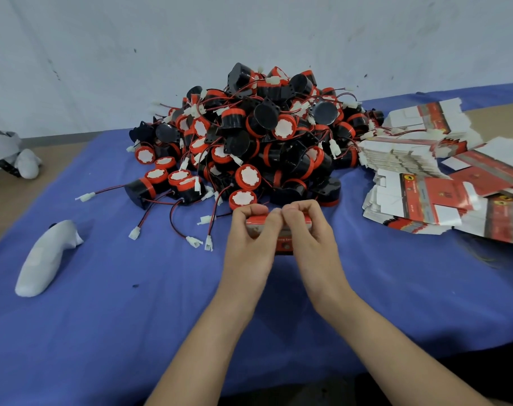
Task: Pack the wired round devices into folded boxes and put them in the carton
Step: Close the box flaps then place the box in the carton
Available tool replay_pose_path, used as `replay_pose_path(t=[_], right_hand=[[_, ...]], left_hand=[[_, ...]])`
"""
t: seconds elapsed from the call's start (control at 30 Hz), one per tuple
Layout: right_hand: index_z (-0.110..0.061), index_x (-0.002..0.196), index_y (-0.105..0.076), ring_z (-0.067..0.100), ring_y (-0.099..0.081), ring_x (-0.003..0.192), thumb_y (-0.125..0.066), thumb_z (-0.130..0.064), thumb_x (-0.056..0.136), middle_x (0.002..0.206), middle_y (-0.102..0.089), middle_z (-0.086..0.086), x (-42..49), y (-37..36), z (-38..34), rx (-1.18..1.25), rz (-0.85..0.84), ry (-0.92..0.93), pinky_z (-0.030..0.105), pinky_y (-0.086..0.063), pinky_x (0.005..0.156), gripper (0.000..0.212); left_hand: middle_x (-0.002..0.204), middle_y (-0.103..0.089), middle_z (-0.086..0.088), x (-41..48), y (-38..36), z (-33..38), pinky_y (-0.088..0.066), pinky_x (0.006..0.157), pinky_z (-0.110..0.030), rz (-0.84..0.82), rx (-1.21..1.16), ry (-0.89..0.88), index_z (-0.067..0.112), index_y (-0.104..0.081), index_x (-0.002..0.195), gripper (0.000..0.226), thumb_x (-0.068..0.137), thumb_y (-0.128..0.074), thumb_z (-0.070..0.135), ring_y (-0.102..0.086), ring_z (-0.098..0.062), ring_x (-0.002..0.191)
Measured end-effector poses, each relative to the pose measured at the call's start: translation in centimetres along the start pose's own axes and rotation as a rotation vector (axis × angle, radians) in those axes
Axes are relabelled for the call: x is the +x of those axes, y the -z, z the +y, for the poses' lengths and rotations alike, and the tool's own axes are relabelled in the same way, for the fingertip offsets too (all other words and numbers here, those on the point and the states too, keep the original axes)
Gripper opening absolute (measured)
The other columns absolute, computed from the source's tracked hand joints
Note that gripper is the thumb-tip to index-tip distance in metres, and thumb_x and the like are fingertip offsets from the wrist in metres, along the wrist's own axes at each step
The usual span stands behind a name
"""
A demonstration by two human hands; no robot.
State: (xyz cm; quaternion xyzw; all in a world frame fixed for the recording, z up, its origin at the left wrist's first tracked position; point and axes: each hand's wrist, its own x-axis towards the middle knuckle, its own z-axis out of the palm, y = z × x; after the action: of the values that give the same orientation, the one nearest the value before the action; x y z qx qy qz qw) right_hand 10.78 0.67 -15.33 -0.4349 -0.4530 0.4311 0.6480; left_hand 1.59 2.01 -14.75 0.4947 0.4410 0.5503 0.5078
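A small red folded box [281, 238] is held between both hands just in front of the pile. My left hand [251, 235] grips its left side with fingers curled over the top edge. My right hand [311, 232] grips the right side the same way, thumbs meeting in the middle. Behind them rises a big heap of black and red round devices [258, 136] with thin red-black wires and white plugs. Whatever is inside the box is hidden. No carton is in view.
Stacks of flat red and white unfolded boxes [425, 177] lie fanned out at the right on the blue cloth [132, 303]. A white wrapped object [44, 259] lies at the left. Loose wires with plugs [190, 238] trail left of my hands. A grey wall stands behind.
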Motion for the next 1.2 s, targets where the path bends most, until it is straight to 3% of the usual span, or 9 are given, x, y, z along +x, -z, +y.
replay_pose_path(t=[0.13, 0.23, 0.5, 0.67, 0.8, 0.87, 1.0, 1.1, 1.2], right_hand=[[-0.014, 0.090, -0.055, 0.002, -0.063, 0.074, -0.049, -0.017, 0.103, 0.076, -0.064, -0.009, -0.2, 0.0, 0.0, -0.043, -0.003, 0.001, 0.017, -0.052, 0.066, 0.015], [-0.011, 0.089, -0.054, 0.006, -0.057, 0.072, -0.044, -0.015, 0.104, 0.080, -0.060, 0.003, -0.4, 0.0, -0.1, -0.044, 0.005, 0.015, 0.020, -0.051, 0.062, 0.018], [-0.015, 0.086, -0.056, -0.001, -0.059, 0.071, -0.041, -0.008, 0.102, 0.078, -0.062, -0.009, -0.4, 0.1, -0.4, -0.014, -0.008, 0.035, 0.016, -0.050, 0.062, 0.023], [-0.017, 0.084, -0.060, 0.008, -0.062, 0.088, -0.041, -0.005, 0.099, 0.111, -0.062, 0.008, -0.2, 0.2, -0.7, 0.006, -0.022, 0.013, 0.017, -0.052, 0.067, 0.027], [-0.024, 0.080, -0.062, 0.017, -0.061, 0.096, -0.039, -0.005, 0.098, 0.119, -0.059, 0.011, -0.1, 0.3, -1.0, 0.020, -0.044, -0.004, 0.017, -0.052, 0.068, 0.035], [-0.025, 0.083, -0.063, 0.015, -0.063, 0.092, -0.039, -0.005, 0.100, 0.115, -0.062, 0.012, -0.2, 0.3, -0.9, 0.045, -0.023, -0.004, 0.017, -0.052, 0.065, 0.036], [-0.027, 0.089, -0.062, 0.004, -0.065, 0.077, -0.035, -0.008, 0.105, 0.088, -0.068, -0.007, 0.1, 0.7, -0.7, 0.050, -0.002, -0.003, 0.018, -0.052, 0.062, 0.036], [-0.027, 0.088, -0.063, 0.001, -0.065, 0.073, -0.035, -0.007, 0.105, 0.082, -0.067, -0.011, 0.2, 0.9, -0.5, 0.028, -0.021, -0.011, 0.017, -0.052, 0.060, 0.039], [-0.025, 0.091, -0.063, 0.000, -0.064, 0.070, -0.034, -0.005, 0.104, 0.081, -0.067, -0.011, 0.2, 1.0, -0.5, 0.022, -0.037, -0.015, 0.017, -0.052, 0.058, 0.038]], left_hand=[[0.091, -0.071, 0.013, -0.3, -0.1, -0.4, -0.052, 0.063, -0.013, 0.028, 0.054, -0.085, 0.027, -0.058, 0.102, 0.007, 0.097, -0.057, 0.023, -0.068, 0.000, 0.081], [0.088, -0.068, 0.015, -0.5, -0.2, -0.5, -0.051, 0.062, -0.013, 0.041, 0.069, -0.125, 0.026, -0.056, 0.100, 0.009, 0.101, -0.049, 0.021, -0.066, 0.001, 0.079], [0.090, -0.066, 0.012, -0.7, -0.3, -0.6, -0.050, 0.063, -0.012, 0.051, 0.043, -0.148, 0.026, -0.056, 0.102, 0.019, 0.105, -0.038, 0.022, -0.064, 0.002, 0.078], [0.106, -0.069, 0.018, -0.6, -0.4, -0.4, -0.055, 0.072, -0.020, 0.074, -0.056, -0.042, 0.039, -0.058, 0.123, 0.033, 0.100, -0.041, 0.024, -0.067, 0.001, 0.095], [0.113, -0.069, 0.013, -0.3, -0.3, -0.3, -0.054, 0.082, -0.029, 0.107, -0.136, 0.038, 0.047, -0.060, 0.121, 0.043, 0.082, -0.046, 0.035, -0.067, -0.006, 0.103], [0.109, -0.071, 0.010, -0.2, -0.3, -0.4, -0.056, 0.084, -0.034, 0.100, -0.140, 0.049, 0.045, -0.064, 0.116, 0.040, 0.080, -0.047, 0.036, -0.068, -0.010, 0.103], [0.100, -0.074, 0.005, 0.0, -0.4, -0.5, -0.059, 0.077, -0.032, 0.087, -0.141, 0.078, 0.041, -0.071, 0.101, 0.027, 0.083, -0.052, 0.036, -0.072, -0.012, 0.094], [0.099, -0.075, -0.001, 0.3, -0.4, -0.6, -0.059, 0.069, -0.029, 0.096, -0.163, 0.147, 0.030, -0.070, 0.104, 0.018, 0.096, -0.054, 0.030, -0.073, -0.013, 0.088], [0.096, -0.074, -0.002, 0.8, 0.0, -0.5, -0.060, 0.075, -0.036, 0.052, -0.169, 0.183, 0.024, -0.068, 0.102, 0.015, 0.100, -0.054, 0.028, -0.072, -0.019, 0.088]])
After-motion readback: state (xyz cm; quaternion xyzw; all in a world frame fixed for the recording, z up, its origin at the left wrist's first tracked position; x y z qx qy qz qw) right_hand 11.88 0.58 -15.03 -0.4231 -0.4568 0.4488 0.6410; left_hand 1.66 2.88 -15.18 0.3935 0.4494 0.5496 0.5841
